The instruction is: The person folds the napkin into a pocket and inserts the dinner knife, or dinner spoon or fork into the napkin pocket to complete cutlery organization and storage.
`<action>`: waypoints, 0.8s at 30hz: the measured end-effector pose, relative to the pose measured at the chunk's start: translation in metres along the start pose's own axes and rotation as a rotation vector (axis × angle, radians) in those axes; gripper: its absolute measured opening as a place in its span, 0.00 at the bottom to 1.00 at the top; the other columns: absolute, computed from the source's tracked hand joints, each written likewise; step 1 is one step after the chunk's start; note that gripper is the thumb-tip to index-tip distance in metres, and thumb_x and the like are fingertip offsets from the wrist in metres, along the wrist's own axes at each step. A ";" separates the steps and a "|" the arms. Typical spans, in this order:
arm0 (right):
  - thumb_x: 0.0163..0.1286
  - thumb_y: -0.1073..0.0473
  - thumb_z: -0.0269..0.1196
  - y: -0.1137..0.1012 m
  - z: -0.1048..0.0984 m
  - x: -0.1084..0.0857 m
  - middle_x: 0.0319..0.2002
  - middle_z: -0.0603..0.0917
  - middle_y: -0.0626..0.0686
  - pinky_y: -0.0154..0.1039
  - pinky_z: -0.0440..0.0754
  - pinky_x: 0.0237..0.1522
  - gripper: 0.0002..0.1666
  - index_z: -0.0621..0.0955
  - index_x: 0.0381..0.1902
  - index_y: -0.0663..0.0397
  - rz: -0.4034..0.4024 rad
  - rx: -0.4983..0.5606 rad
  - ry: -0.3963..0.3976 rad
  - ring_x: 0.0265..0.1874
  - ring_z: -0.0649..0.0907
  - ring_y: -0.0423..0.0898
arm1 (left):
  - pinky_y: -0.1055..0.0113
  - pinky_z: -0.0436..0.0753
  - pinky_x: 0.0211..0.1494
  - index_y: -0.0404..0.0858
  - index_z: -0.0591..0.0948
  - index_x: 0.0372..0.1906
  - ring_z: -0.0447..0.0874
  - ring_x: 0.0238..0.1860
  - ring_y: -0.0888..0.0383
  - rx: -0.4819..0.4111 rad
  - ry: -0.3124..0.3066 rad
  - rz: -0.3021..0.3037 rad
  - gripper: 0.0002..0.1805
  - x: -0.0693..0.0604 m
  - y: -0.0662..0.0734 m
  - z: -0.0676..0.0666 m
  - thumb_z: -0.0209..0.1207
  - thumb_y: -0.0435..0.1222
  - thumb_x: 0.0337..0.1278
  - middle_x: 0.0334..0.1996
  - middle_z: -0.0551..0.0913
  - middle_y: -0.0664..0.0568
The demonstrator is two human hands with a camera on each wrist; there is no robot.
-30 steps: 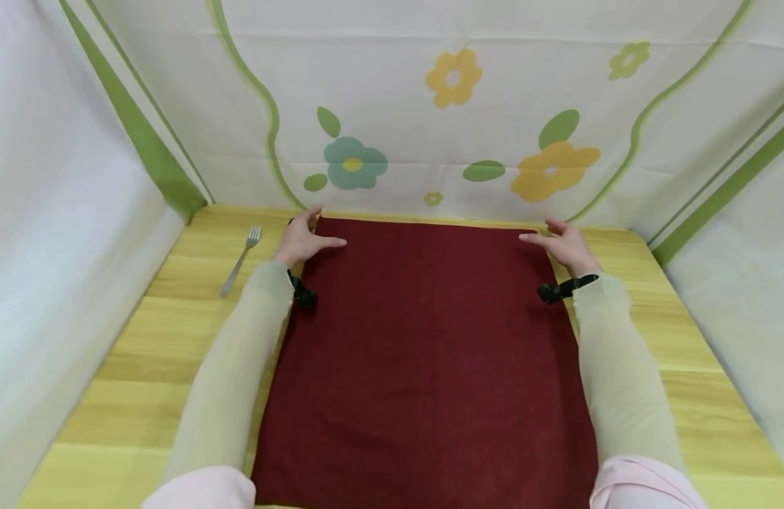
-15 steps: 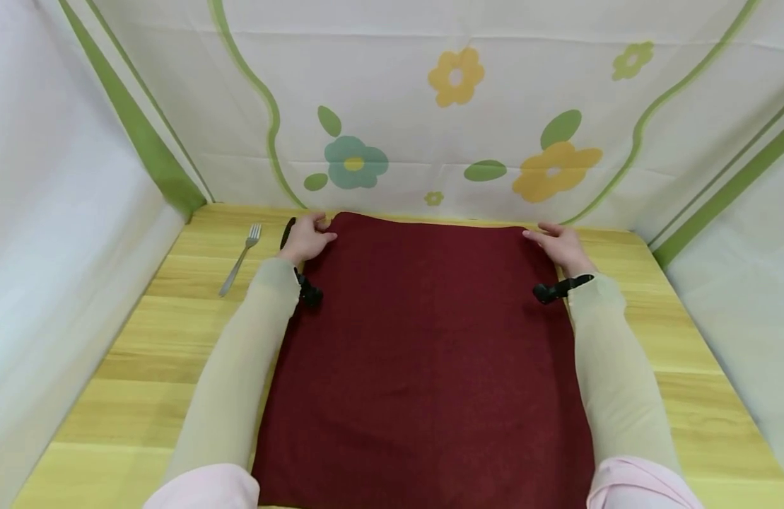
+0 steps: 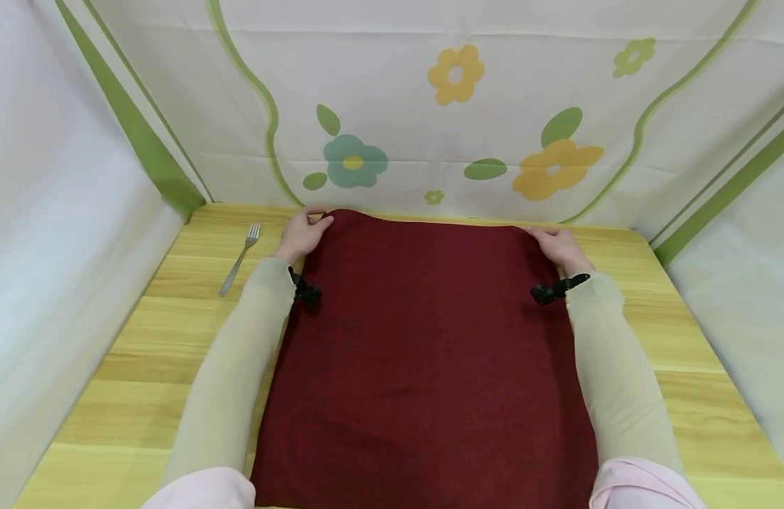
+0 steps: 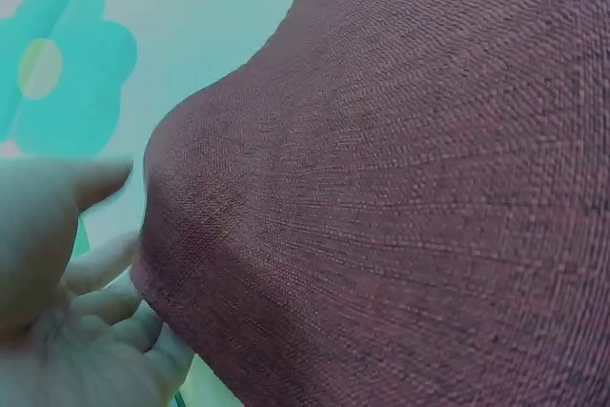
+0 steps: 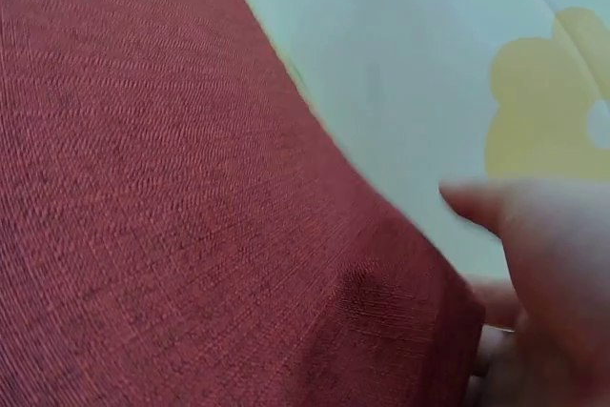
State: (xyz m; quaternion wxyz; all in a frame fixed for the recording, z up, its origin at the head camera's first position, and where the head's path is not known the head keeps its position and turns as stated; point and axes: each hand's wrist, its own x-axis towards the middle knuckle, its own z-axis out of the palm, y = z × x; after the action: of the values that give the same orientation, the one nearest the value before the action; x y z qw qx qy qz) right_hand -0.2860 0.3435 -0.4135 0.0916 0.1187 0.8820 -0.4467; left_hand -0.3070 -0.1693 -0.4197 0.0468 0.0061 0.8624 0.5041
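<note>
Maroon cloth [image 3: 430, 353], spread across the middle of the desk [image 3: 150, 353]; both far corners held.
Left hand [image 3: 302, 235] grips the corner toward the desk's far left, right hand [image 3: 560, 249] the one toward its far right. Each grip appears clamped on the cloth by curled fingers, though the thumbs look just off the fabric in the wrist views. Far hem lies near the desk's far edge; a corner hold presumably keeps it stretched between the hands. Fork [image 3: 240, 260] near the far left corner, apart from the cloth, likely so it stays uncovered. Count: cloth 1, fork 1, hands 2, black wrist devices [image 3: 307, 291] 2.
</note>
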 end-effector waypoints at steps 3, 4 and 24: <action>0.78 0.43 0.56 0.000 -0.001 -0.001 0.71 0.68 0.66 0.44 0.70 0.61 0.39 0.65 0.77 0.61 -0.024 0.031 0.030 0.65 0.69 0.57 | 0.49 0.74 0.63 0.31 0.65 0.75 0.76 0.61 0.40 -0.014 0.034 0.005 0.29 0.001 0.002 -0.001 0.54 0.37 0.77 0.62 0.76 0.32; 0.78 0.47 0.57 -0.001 -0.002 -0.002 0.70 0.69 0.66 0.41 0.71 0.59 0.39 0.63 0.78 0.60 -0.034 0.050 0.041 0.64 0.70 0.56 | 0.50 0.74 0.63 0.31 0.66 0.75 0.76 0.62 0.40 -0.023 0.038 0.010 0.29 0.002 0.003 -0.002 0.55 0.35 0.76 0.63 0.76 0.32; 0.67 0.34 0.67 -0.023 -0.025 -0.036 0.46 0.81 0.51 0.44 0.66 0.48 0.38 0.79 0.56 0.61 -0.156 0.002 0.102 0.49 0.77 0.50 | 0.56 0.78 0.50 0.29 0.82 0.59 0.80 0.50 0.44 0.089 0.014 0.188 0.20 -0.037 0.014 -0.022 0.60 0.39 0.73 0.53 0.83 0.38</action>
State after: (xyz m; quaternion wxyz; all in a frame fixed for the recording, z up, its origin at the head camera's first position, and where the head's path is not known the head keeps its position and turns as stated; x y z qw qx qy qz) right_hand -0.2601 0.3462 -0.3713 0.0111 0.0722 0.8916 -0.4469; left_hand -0.2728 -0.1838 -0.3939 -0.0073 0.0855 0.8799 0.4673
